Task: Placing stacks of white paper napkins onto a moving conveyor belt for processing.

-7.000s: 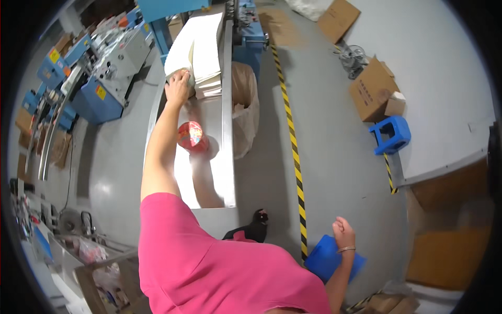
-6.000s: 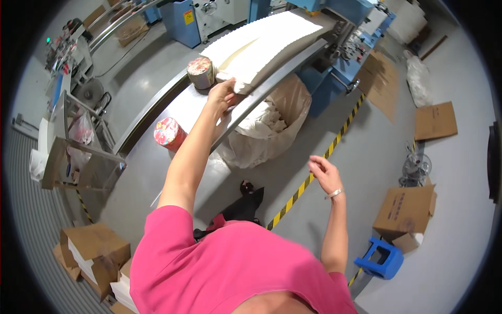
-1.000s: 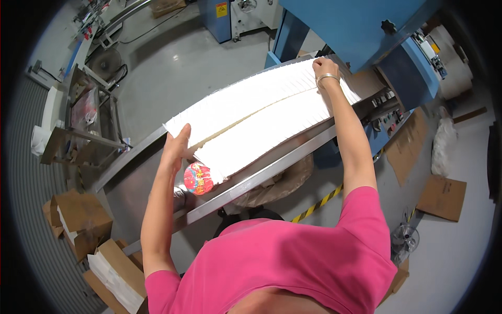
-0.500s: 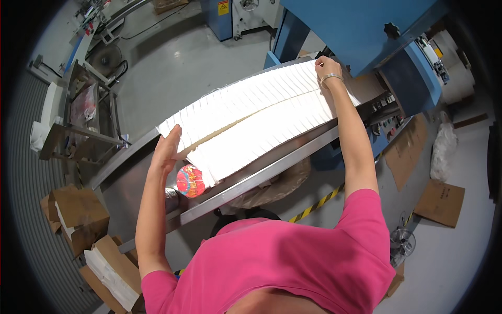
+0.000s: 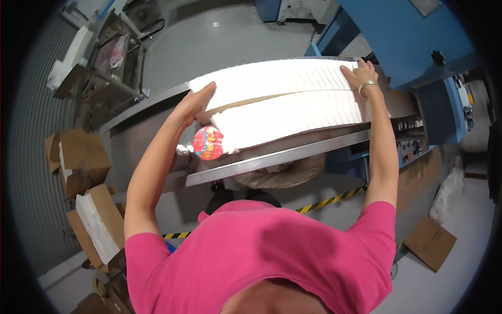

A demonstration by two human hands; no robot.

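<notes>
Two rows of white sheets lie side by side, lengthwise, in a metal tray [image 5: 138,128], with a narrow gap between them that widens toward the left. At the left end of the far row [image 5: 272,76] is the left hand [image 5: 194,106], its thumb raised along the sheets; its fingers are mostly hidden, so how firmly it grips cannot be told. The right hand [image 5: 362,77], with a bracelet [image 5: 368,88] at the wrist, rests on the far row's right end, thumb and fingers spread apart and nothing enclosed between them. A red-topped can [image 5: 208,143] stands against the left end of the near row [image 5: 293,112]. A blue machine [image 5: 413,47] rises beyond the right hand. Below the tray's near rail [image 5: 277,156] is a bag [image 5: 293,175], and striped tape [image 5: 332,200] crosses the floor. Open cartons [image 5: 86,159] sit at the left.
</notes>
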